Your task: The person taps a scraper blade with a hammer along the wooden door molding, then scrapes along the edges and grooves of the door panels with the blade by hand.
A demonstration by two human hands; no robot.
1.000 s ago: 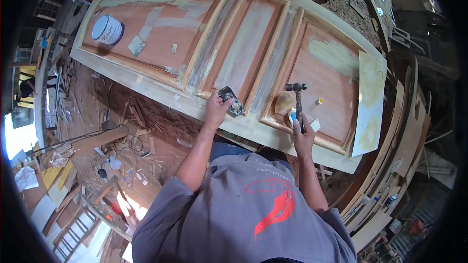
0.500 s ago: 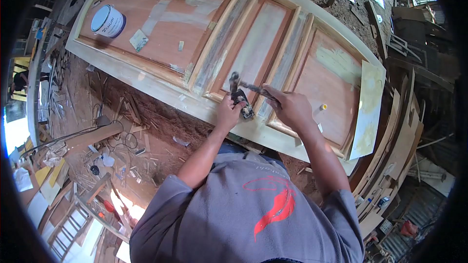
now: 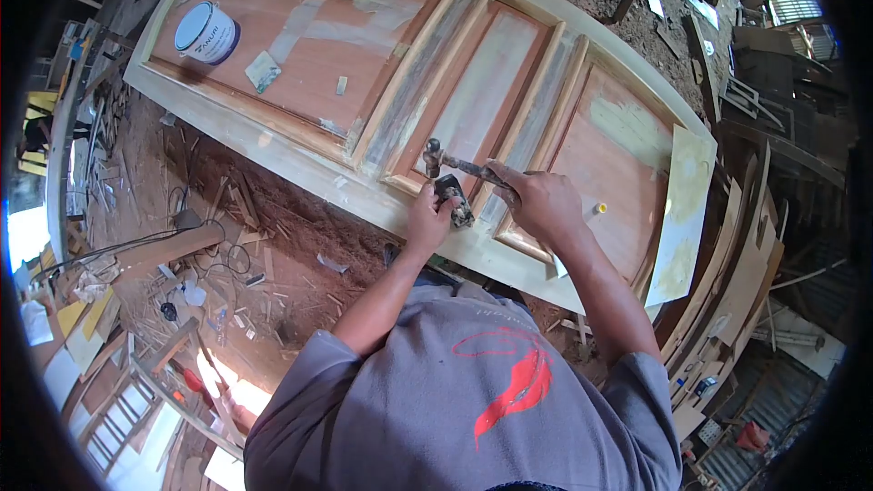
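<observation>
Near the left end of the panelled door (image 3: 300, 168) there's 1 white tub (image 3: 216, 40), a stained card (image 3: 263, 72) to its right. Over the middle of the near edge, the left hand (image 3: 430, 221) grasps a small dark tool (image 3: 453, 200), while the right hand (image 3: 544, 205) is clenched round a hammer (image 3: 466, 167), its head at the tool's top, touching or not I can't tell. A stained sheet (image 3: 682, 218) lies along the right edge.
</observation>
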